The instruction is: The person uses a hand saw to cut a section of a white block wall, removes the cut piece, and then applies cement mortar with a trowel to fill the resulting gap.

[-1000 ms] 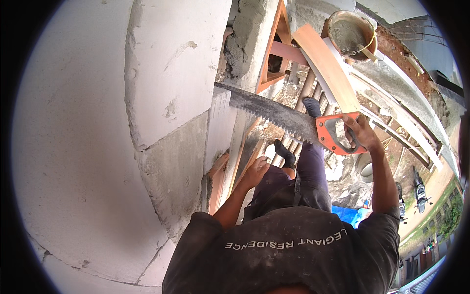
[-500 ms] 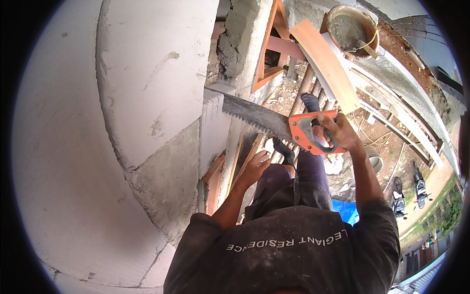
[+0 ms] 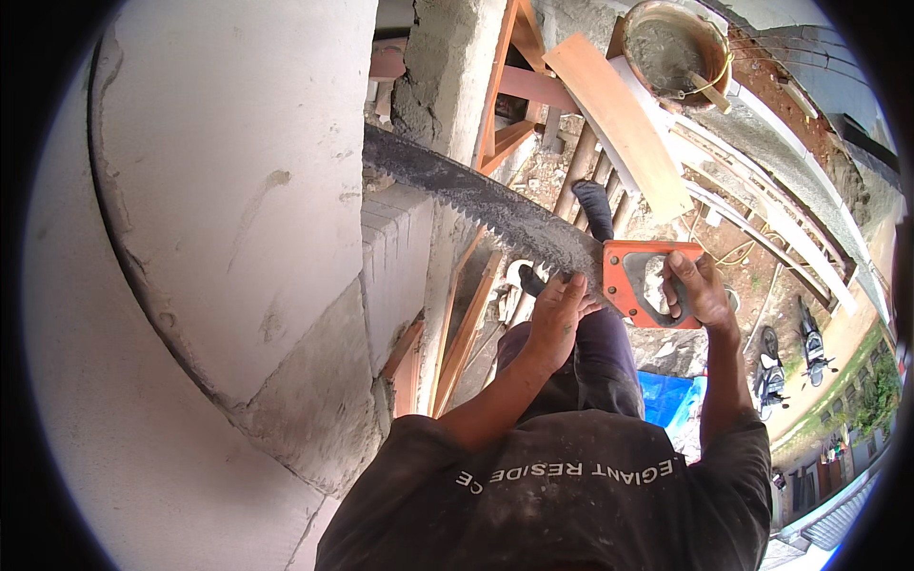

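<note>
Both your hands are on 1 handsaw (image 3: 495,211). Your right hand (image 3: 700,290) is wrapped shut around its orange handle (image 3: 636,283), fingers through the grip opening. Your left hand (image 3: 557,314) lies against the underside of the dark toothed blade just in front of that handle, fingers loosely curled; whether it presses or only steadies, you cannot tell from this view.

The blade runs from the handle up and left, and its tip end sits in the stack of pale lightweight blocks (image 3: 395,257) beside the big white wall (image 3: 219,219). Judging by that, you are mid-cut, sawing a block at the wall's edge. The next stroke calls for a straight pull along the existing kerf, with your left fingers kept clear of the teeth.

Counted: 1 saw, 2 hands on it, 1 bucket (image 3: 678,48) of grey mortar up on the scaffold, 1 wide wooden plank (image 3: 624,124) leaning beside it, 2 motorbikes (image 3: 790,357) parked far below, and 1 blue tarp (image 3: 671,398) showing past your dark trousers. Block courses in the stack are too foreshortened to count.
</note>
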A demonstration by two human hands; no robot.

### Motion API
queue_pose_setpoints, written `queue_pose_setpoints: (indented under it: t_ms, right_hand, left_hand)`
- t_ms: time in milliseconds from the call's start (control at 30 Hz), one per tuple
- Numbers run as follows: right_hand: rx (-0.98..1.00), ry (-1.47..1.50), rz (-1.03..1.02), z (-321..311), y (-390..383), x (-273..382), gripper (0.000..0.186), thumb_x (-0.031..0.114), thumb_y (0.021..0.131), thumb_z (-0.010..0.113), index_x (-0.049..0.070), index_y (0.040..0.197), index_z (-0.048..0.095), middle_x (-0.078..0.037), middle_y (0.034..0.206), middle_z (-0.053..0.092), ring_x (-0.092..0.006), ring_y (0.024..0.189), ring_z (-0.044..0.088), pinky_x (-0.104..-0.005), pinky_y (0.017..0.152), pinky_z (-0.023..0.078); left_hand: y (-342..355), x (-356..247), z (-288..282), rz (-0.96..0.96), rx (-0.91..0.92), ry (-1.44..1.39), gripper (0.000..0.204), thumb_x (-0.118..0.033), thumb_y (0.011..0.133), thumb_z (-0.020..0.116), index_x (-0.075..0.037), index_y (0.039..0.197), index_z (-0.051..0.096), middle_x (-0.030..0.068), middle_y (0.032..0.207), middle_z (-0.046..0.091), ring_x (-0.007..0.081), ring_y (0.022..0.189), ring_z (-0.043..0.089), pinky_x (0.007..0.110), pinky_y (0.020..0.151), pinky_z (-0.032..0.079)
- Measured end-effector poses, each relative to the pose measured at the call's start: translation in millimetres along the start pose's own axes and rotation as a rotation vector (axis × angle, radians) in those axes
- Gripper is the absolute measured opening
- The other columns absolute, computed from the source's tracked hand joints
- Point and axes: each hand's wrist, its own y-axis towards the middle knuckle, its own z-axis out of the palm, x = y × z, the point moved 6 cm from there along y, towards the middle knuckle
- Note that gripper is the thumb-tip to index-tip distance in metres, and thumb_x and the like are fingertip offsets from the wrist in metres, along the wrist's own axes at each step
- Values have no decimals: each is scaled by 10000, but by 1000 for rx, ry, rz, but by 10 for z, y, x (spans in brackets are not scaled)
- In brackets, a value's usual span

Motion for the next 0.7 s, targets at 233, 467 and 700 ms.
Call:
queue_pose_setpoints:
  t_ms: [233, 467, 700]
  right_hand:
    - [51, -102, -4, 177, 370, 137, 588, 543, 883, 539, 16, 625, 580, -42, 468, 506, -103, 390, 490, -249, 387, 374]
    - [121, -141, 35, 275, 489, 218, 587, 537, 883, 538, 6, 638, 583, -49, 484, 509, -114, 407, 508, -256, 402, 394]
    - [90, -162, 43, 79, 509, 62, 632, 564, 864, 542, -5, 589, 559, -68, 435, 496, -126, 369, 509, -261, 352, 396]
  left_hand:
    - [273, -210, -300, 85, -61, -10, 423, -356, 934, 552, -72, 1231, 450, 77, 1244, 529, 231, 1146, 524, 443, 974, 394]
    - [240, -244, -262, 78, -127, -21, 486, -396, 926, 554, -2, 1177, 419, 139, 1181, 509, 273, 1108, 543, 434, 948, 424]
    - [-85, 86, -236, -119, 125, 199, 991, -484, 847, 631, 41, 1441, 36, 267, 1452, 253, 333, 1266, 432, 429, 1020, 380]
